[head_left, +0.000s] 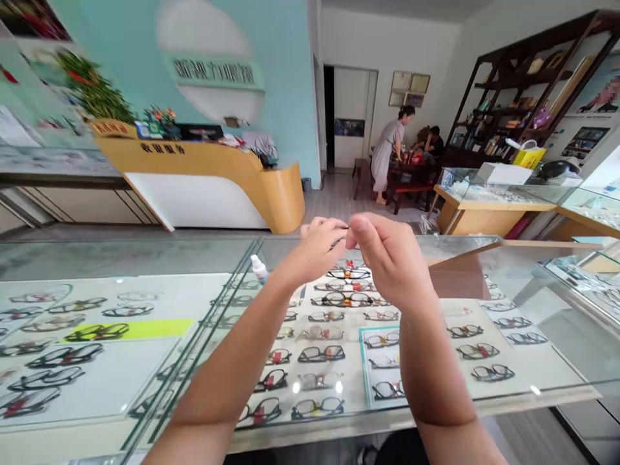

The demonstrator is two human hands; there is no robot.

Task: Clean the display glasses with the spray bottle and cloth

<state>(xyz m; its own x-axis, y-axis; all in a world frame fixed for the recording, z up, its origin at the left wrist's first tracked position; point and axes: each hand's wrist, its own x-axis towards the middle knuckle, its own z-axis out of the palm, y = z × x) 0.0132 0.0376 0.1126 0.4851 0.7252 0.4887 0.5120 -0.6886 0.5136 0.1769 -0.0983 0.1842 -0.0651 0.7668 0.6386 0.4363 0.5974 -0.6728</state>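
Both of my hands are raised close together over a glass display case (194, 258). A thin dark piece, perhaps part of a glasses frame, shows between them. My left hand (320, 248) has its fingers bent towards that piece, which my hand partly hides. With fingers curled and thumb on top, my right hand (387, 255) pinches at the piece's other end. Under the glass lie rows of glasses, among them a black pair (341, 299) below my hands. A small white bottle (258, 266) stands on the glass left of my hands.
Behind the case is a wooden counter (194, 161) with a monitor and plants. Two people are at a table in the back, one standing (387, 148), one seated. At the right are a shelf (513, 84) and more glass cases (504, 194).
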